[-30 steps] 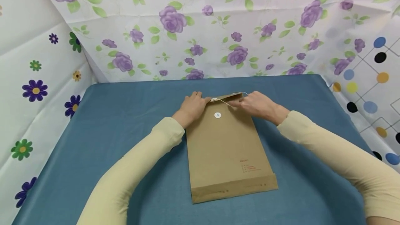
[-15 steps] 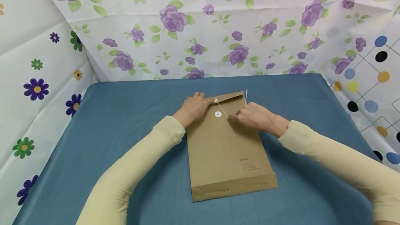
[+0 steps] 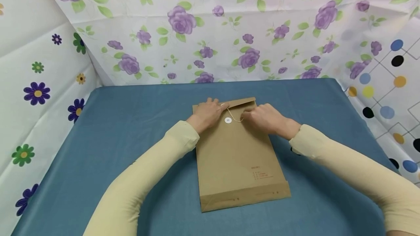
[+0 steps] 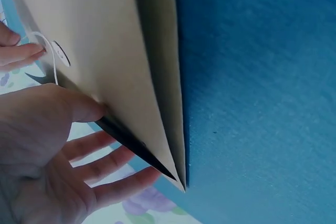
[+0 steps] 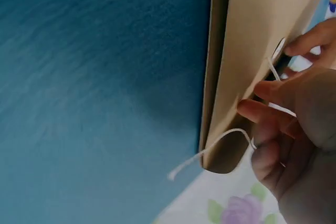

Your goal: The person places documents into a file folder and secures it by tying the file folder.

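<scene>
A brown paper document envelope lies on the table, its flap end away from me. My left hand presses on the upper left of the envelope; its thumb lies by the flap's button and its other fingers extend over the far edge. Curled around a thin white string, my right hand holds it near the upper right side. The string runs from the flap's button, mostly covered by the left thumb, past the lower white button. In the right wrist view a loose string end hangs below the fingers.
A blue cloth covers the table. Behind it hangs a white sheet with purple flowers; patterned sheets stand at the left and right sides. Red print marks the envelope's lower right.
My right hand first drew the string down toward me, then shifted slightly up and left; the string now sags near the lower button. My left hand slid slightly right on the flap.
</scene>
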Demonstrator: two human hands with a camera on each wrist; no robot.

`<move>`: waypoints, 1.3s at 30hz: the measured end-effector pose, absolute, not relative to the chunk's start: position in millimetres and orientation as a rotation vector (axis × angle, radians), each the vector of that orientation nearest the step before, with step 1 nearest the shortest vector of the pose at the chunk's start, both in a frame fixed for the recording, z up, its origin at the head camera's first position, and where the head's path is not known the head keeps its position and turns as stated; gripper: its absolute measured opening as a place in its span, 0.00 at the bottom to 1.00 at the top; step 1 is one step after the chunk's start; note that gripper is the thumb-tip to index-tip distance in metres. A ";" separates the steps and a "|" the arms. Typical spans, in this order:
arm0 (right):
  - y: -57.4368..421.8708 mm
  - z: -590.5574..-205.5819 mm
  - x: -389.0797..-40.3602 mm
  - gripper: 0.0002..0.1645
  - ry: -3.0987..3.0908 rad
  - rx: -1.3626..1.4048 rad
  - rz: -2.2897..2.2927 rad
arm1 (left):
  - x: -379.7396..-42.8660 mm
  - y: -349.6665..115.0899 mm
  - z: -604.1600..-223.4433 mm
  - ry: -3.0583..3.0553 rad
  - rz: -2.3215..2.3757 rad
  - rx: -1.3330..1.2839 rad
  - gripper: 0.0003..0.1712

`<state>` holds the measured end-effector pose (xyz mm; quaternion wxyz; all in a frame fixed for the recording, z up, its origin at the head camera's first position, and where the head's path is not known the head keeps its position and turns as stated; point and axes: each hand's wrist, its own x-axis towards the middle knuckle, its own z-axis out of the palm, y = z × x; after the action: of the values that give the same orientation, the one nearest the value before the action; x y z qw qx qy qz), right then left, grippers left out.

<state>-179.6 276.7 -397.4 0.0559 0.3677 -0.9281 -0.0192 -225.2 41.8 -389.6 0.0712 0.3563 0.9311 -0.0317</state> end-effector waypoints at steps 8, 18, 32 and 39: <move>277.9 -403.2 -200.5 0.12 -3.044 0.963 0.208 | -222.5 43.9 -391.9 2.830 -0.119 1.115 0.29; 277.0 -403.8 -204.1 0.19 -3.148 0.857 0.195 | -223.5 43.1 -389.1 2.779 -0.213 1.114 0.30; 277.3 -404.5 -163.1 0.06 -2.732 1.120 -0.276 | -224.9 39.3 -382.5 2.631 -0.251 1.078 0.35; 261.8 -411.4 -145.2 0.03 -2.451 1.175 -0.606 | -223.1 37.7 -379.1 2.559 -0.291 1.185 0.36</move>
<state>-145.2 261.8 -411.4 0.1774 0.4152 -0.8662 -0.2141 -223.1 37.7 -379.1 0.1529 0.4131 0.8920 -0.1014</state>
